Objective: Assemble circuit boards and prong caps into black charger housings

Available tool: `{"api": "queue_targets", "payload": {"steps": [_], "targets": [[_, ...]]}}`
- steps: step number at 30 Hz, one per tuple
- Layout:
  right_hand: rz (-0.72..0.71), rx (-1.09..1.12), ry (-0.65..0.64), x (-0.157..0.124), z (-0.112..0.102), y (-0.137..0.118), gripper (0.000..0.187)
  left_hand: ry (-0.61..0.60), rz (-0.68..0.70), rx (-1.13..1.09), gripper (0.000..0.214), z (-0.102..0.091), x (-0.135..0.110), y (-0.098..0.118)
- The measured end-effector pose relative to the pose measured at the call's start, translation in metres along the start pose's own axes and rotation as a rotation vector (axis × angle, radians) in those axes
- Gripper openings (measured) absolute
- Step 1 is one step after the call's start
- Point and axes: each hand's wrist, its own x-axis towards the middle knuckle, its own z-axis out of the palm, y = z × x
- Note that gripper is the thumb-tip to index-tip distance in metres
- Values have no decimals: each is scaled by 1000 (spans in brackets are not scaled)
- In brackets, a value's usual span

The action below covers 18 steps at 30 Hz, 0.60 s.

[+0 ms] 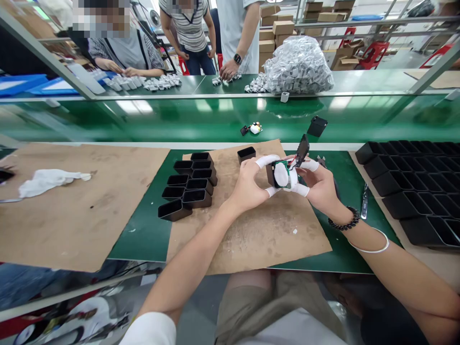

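My left hand (251,184) and my right hand (319,184) meet above a brown cardboard sheet (251,239) and together grip a small black casing (278,173) with a green circuit board and red wires inside. White finger cots cover several fingertips of both hands. A black flap-like part (302,148) sticks up from the casing near my right fingers. My right wrist wears a dark bead bracelet and a thin white band. A cluster of empty black casings (189,189) lies on the cardboard to the left, and one single black casing (246,154) stands just behind my left hand.
Rows of black casings (413,187) fill the right side. A white cloth (50,179) lies on the left cardboard. On the green conveyor belt (179,120) sit a small part (253,128) and a black piece (316,126). Across it, other people handle small white parts beside a big bag of parts (298,67).
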Motion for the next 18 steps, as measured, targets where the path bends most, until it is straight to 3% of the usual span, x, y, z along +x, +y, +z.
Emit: {"api": "queue_targets", "payload": {"steps": [8,18], "targets": [[-41,6,-34,0,0,-2,49,10,-1,30,60,0,-1,2],[26,1,-16,1,1,-7,46,-9,-35,7,60,-1,1,4]]}}
